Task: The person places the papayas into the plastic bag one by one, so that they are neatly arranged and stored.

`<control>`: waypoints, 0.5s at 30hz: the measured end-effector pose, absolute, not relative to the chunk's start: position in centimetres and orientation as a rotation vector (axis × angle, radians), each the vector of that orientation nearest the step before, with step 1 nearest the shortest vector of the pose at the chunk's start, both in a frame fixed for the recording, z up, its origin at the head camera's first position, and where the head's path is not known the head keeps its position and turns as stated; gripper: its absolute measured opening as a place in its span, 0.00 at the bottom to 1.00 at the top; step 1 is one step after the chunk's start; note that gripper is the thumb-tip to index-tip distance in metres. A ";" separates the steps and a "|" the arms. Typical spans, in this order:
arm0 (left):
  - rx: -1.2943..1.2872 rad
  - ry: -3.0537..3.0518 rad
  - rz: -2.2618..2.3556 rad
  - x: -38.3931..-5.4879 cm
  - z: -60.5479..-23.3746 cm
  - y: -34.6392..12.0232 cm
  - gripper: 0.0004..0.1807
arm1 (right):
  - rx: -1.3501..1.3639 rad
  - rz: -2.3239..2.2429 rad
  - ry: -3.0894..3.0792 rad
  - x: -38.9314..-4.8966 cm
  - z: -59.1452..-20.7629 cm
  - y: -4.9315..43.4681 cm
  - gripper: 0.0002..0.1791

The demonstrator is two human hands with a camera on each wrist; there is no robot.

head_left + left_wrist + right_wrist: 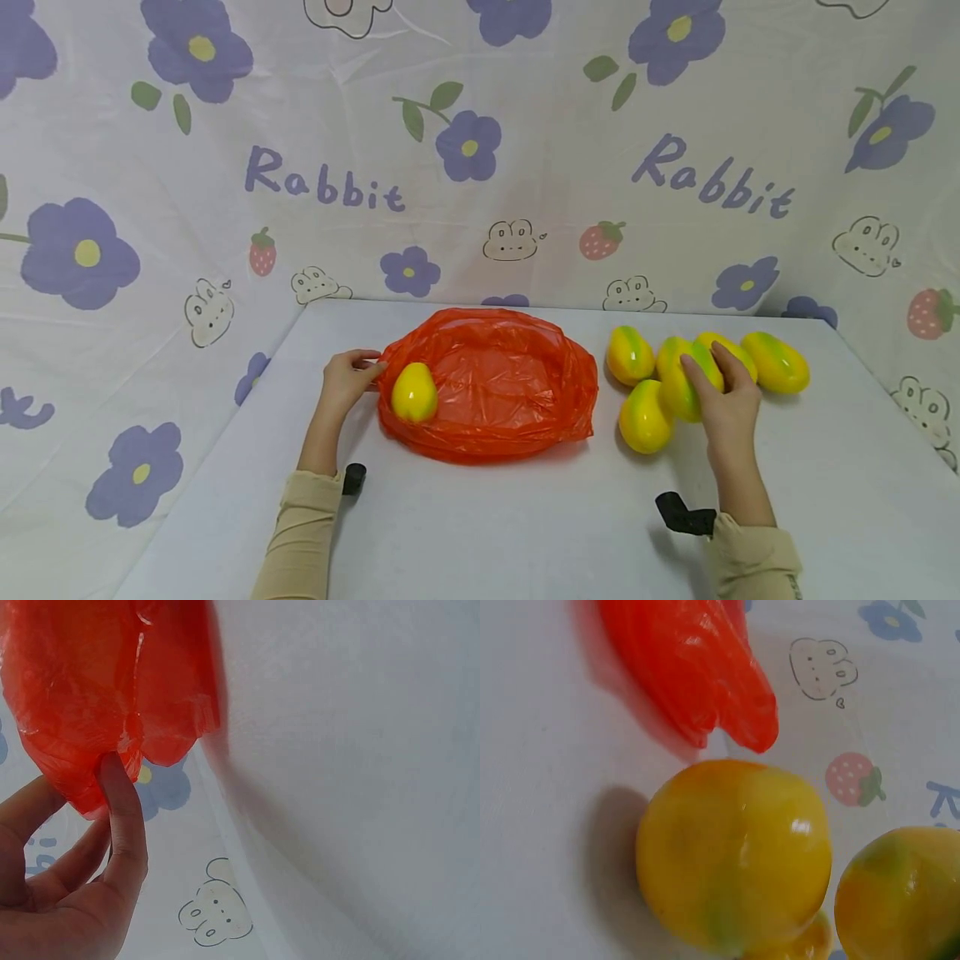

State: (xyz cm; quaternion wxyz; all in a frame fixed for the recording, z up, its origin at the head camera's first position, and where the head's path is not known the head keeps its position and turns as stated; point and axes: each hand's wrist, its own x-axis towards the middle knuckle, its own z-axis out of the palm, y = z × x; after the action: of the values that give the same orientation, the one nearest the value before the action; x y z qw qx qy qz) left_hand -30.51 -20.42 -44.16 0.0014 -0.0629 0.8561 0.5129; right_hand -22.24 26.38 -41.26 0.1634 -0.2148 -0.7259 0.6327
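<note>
My left hand (349, 379) pinches the left rim of a red plastic bag (495, 437), thumb and fingers on the thin film. The bag lies spread with its mouth facing up, and a yellow mango (414, 393) rests inside at its left. On the right, my right hand (735, 408) holds a yellow-green mango (678, 392) between thumb and fingers, among several others. Closest to the front of that group is another mango (645, 421). In the right wrist view a large mango (735, 855) shows near the bag (697, 667), while the hand itself is out of that picture.
Further mangoes lie around the right hand: one at the left back (628, 357), one behind the held fruit (738, 350) and one at the far right (776, 364). Everything stands on a white-covered table (510, 533). A patterned cloth (525, 183) hangs behind it.
</note>
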 end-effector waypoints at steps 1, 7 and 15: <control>-0.202 2.686 1.608 -30.5 -44.1 -20.4 0.22 | -0.608 1.811 -2.068 -22.4 -41.1 26.2 0.37; -0.219 2.694 1.586 -30.5 -44.0 -20.4 0.22 | -0.538 1.846 -2.060 -22.9 -40.3 24.6 0.36; -0.209 2.692 1.596 -30.6 -44.2 -20.4 0.22 | -0.463 1.840 -2.120 -23.9 -39.6 22.2 0.36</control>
State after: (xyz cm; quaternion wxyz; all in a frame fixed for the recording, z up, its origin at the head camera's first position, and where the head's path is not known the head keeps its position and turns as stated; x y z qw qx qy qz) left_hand -30.59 -20.37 -44.18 0.0023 -0.0666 0.8583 0.5089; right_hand -23.95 22.17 -39.63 0.1477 -0.1608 -0.7370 0.6397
